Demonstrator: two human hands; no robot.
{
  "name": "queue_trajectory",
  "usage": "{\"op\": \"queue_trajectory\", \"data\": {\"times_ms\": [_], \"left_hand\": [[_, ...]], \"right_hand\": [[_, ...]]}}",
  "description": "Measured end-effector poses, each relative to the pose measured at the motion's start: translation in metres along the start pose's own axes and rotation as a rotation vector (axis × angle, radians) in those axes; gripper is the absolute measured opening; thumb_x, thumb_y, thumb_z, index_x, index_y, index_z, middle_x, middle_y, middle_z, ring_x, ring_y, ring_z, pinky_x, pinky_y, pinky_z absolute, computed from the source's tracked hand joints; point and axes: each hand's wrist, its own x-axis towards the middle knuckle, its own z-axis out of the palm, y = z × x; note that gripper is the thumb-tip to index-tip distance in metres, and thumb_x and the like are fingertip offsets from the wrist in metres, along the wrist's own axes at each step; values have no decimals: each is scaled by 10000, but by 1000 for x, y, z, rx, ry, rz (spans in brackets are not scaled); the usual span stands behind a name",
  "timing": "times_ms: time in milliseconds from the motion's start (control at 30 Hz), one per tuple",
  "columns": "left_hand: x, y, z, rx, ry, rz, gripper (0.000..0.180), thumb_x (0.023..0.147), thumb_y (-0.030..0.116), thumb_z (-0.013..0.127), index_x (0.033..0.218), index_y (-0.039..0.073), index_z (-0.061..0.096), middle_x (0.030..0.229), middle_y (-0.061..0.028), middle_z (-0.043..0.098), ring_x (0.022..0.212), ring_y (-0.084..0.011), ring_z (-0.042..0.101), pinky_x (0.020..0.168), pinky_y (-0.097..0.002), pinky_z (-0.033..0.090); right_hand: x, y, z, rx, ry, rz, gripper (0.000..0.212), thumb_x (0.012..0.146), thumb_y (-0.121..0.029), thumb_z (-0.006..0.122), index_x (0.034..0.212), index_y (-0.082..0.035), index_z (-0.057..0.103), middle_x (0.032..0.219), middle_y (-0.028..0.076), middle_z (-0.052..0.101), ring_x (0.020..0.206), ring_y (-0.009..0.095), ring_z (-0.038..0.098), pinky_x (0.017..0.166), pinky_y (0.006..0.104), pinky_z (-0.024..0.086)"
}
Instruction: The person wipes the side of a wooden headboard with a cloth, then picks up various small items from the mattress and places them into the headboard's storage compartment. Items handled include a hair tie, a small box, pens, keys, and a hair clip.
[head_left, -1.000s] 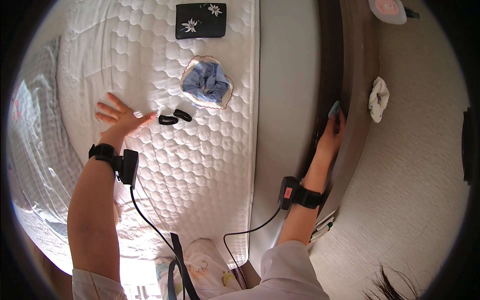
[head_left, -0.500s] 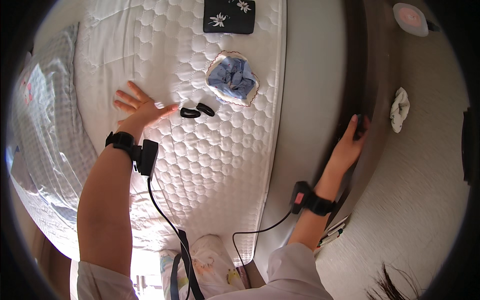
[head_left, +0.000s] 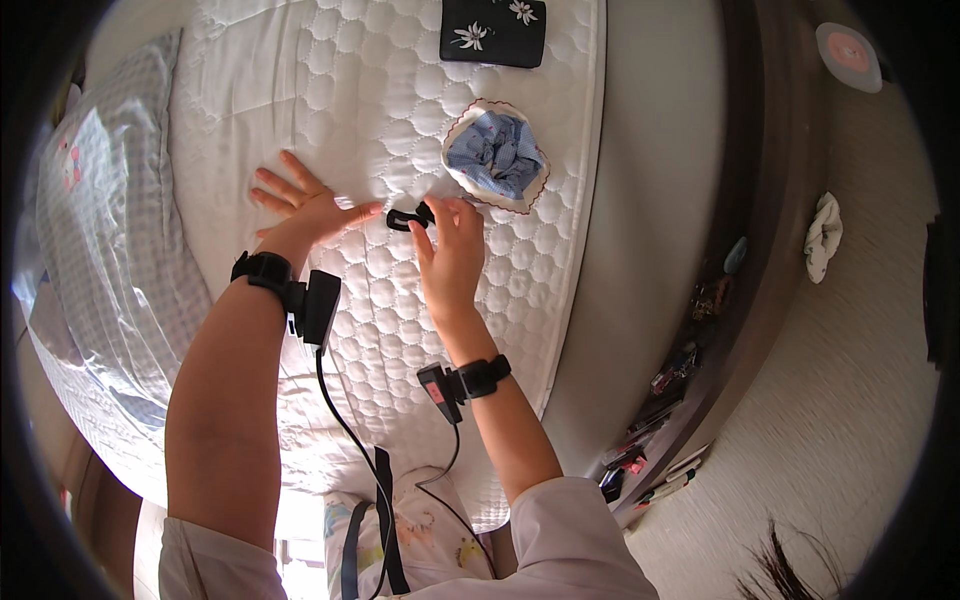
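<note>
Flat on the white quilted mattress (head_left: 385,330), my left hand (head_left: 305,215) is spread, its thumb reaching toward two black hair clips. One black hair clip (head_left: 402,219) lies just past that thumb tip. My right hand (head_left: 455,255) is over the other hair clip (head_left: 426,211), its thumb and forefinger closed around it, partly hiding it. Just beyond the right hand sits a blue fabric scrunchie (head_left: 494,155) on a white cloth-like piece with a red scalloped edge (head_left: 541,190).
A black flat pouch with white flowers (head_left: 495,45) lies at the far side. To the left is a checked pillow (head_left: 110,200). A dark ledge (head_left: 765,330) along the right holds several small items. Beyond it are a white scrunchie (head_left: 823,238) and a round pink-and-white object (head_left: 849,58).
My right hand has left a dark bluish thing at the right ledge and come left over the mattress to the hair clips. My left hand keeps its place on the mattress; the view has shifted slightly.
</note>
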Motion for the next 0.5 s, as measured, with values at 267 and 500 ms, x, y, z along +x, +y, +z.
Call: {"op": "queue_trajectory", "data": {"times_ms": [267, 500], "left_hand": [[-2, 3, -3, 25, -10, -7, 1610, 488, 806, 736, 1366, 48, -380, 1375, -403, -363, 1219, -639, -341, 979, -762, -15], [1, 3, 3, 8, 36, -68, 1595, 491, 781, 754, 1387, 87, -369, 1420, -327, -373, 1314, -524, -332, 916, -819, 76]], "right_hand": [[-4, 3, 10, -44, 45, -124, 277, 772, -28, 701, 1045, -33, 661, 921, 82, 591, 854, 269, 567, 728, 377, 481], [-10, 7, 5, 6, 97, -181, 254, 779, 9, 673, 1030, -31, 663, 878, 82, 620, 793, 275, 588, 705, 379, 485]]}}
